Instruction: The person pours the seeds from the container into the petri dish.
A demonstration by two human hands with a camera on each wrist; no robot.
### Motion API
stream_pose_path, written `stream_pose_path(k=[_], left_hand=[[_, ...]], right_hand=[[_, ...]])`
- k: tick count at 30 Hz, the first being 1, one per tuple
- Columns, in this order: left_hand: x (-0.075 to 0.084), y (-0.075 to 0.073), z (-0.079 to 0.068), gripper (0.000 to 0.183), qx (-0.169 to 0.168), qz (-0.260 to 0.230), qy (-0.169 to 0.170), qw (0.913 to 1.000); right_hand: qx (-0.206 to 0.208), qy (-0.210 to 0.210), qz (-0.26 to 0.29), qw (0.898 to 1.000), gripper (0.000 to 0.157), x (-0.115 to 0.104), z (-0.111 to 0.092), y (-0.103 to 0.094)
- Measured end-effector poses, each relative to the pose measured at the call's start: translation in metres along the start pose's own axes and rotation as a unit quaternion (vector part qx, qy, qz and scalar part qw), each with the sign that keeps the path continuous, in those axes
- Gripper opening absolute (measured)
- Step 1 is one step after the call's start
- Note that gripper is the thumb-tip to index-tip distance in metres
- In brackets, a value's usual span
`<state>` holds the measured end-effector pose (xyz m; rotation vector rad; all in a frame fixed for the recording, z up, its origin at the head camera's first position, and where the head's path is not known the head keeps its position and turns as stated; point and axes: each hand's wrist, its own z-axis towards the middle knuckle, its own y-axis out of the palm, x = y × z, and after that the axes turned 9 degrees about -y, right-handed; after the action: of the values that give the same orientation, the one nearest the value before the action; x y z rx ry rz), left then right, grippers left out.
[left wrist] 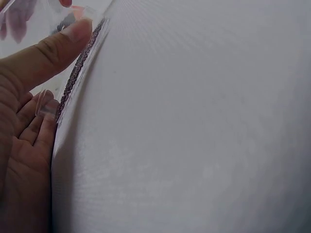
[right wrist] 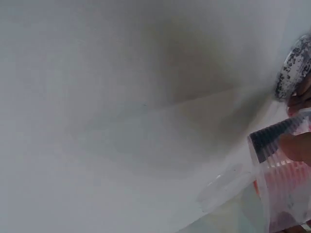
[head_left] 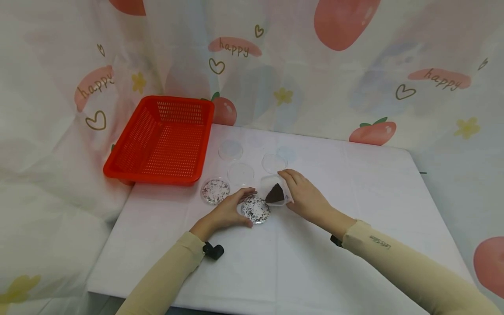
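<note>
My left hand (head_left: 227,212) holds a clear petri dish (head_left: 257,211) on the white table, with thumb and fingers around its rim. Dark specks are scattered over the dish's bottom. In the left wrist view the dish (left wrist: 74,80) appears edge-on beneath the thumb. On the other side, my right hand (head_left: 309,197) grips a clear plastic tub (head_left: 284,188), tilted toward the dish. Dark, soil-like material (head_left: 274,194) has gathered in its lower corner. The right wrist view shows the ribbed tub (right wrist: 279,189) close to the speckled dish (right wrist: 295,63).
Another speckled petri dish (head_left: 215,190) lies left of the held one. Behind are clear round dish pieces: one (head_left: 230,150) at the back, one (head_left: 240,174) nearer, one (head_left: 274,163) by the right hand. A red perforated basket (head_left: 157,178) stands at the table's back left.
</note>
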<state>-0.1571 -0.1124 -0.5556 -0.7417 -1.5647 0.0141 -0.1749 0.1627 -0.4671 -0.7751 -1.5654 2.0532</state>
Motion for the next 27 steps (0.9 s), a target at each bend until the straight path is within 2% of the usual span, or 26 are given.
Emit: stream_pose_path(k=[2, 4, 6, 8, 11, 13, 16, 18, 22, 24, 26, 27], left_hand=[[0.001, 0.000, 0.000, 0.107, 0.001, 0.001, -0.002, 1.0000], [0.002, 0.000, 0.000, 0.107, 0.002, 0.002, -0.006, 1.0000], [0.002, 0.001, -0.001, 0.107, 0.004, 0.003, -0.009, 0.9999], [0.002, 0.001, -0.001, 0.107, 0.006, 0.007, -0.011, 0.9999], [0.002, 0.002, -0.001, 0.107, 0.009, 0.011, -0.015, 0.9998], [0.002, 0.003, -0.001, 0.107, 0.010, 0.014, -0.017, 0.9997], [0.003, 0.003, -0.001, 0.108, 0.009, 0.016, -0.018, 0.9997], [0.003, 0.004, -0.001, 0.108, 0.007, 0.017, -0.018, 0.9997], [0.003, 0.004, -0.002, 0.108, 0.004, 0.020, -0.016, 0.9997], [0.004, 0.005, -0.002, 0.108, 0.004, 0.024, -0.018, 0.9996], [0.004, 0.005, -0.003, 0.107, 0.004, 0.027, -0.020, 0.9994], [0.004, 0.005, -0.003, 0.107, 0.005, 0.028, -0.020, 0.9994]], right_hand=[[-0.003, 0.054, 0.052, 0.997, 0.097, 0.007, -0.005, 0.002], [-0.006, 0.116, 0.114, 0.987, 0.099, 0.016, -0.011, 0.006], [-0.004, 0.177, 0.177, 0.968, 0.100, 0.027, -0.018, 0.009], [-0.003, 0.228, 0.235, 0.945, 0.101, 0.039, -0.026, 0.012], [0.006, 0.281, 0.304, 0.910, 0.105, 0.056, -0.038, 0.016], [0.015, 0.305, 0.334, 0.892, 0.107, 0.065, -0.046, 0.019], [0.027, 0.318, 0.363, 0.876, 0.111, 0.076, -0.057, 0.022], [0.031, 0.318, 0.398, 0.860, 0.113, 0.078, -0.062, 0.021], [0.047, 0.315, 0.491, 0.811, 0.114, 0.072, -0.071, 0.013], [0.068, 0.322, 0.518, 0.790, 0.106, 0.065, -0.075, 0.006], [0.108, 0.342, 0.532, 0.767, 0.093, 0.056, -0.079, -0.001], [0.139, 0.355, 0.538, 0.752, 0.085, 0.051, -0.080, -0.004]])
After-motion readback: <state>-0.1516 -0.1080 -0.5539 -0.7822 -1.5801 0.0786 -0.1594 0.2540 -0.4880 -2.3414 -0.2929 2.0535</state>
